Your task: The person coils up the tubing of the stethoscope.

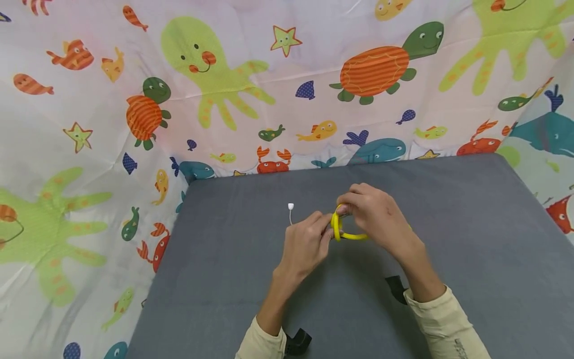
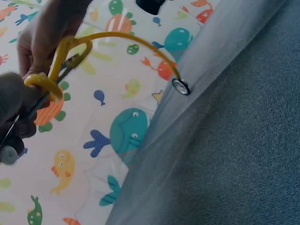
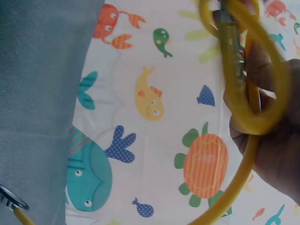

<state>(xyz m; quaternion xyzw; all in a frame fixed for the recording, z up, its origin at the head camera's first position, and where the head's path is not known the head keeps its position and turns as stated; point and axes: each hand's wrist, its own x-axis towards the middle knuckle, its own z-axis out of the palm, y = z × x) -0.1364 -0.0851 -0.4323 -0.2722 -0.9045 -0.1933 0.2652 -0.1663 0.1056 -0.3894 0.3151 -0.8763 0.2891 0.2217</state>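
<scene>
"Stethoscope (image 1: 354,237) position, grip?"
"Above the desk (image 1: 215,279); fingers of left hand (image 1: 307,242) and right hand (image 1: 374,214) both grasp it by the yellow coil (image 1: 337,229)."
"Risk?"
"Chestpiece (image 2: 181,86) dangles unsupported; slackened fingers could let the coil spring open."

The right hand (image 3: 274,154) grips a yellow tube (image 3: 239,180), its loop (image 3: 282,91) blurred. A metal disc (image 3: 13,197) shows against the gray table (image 3: 37,93), short of the table's edge — whether they touch is unclear. Past that edge — a white cloth (image 3: 154,183) with a printed turtle (image 3: 206,166), whale (image 3: 91,180) and crab (image 3: 107,22).
</scene>
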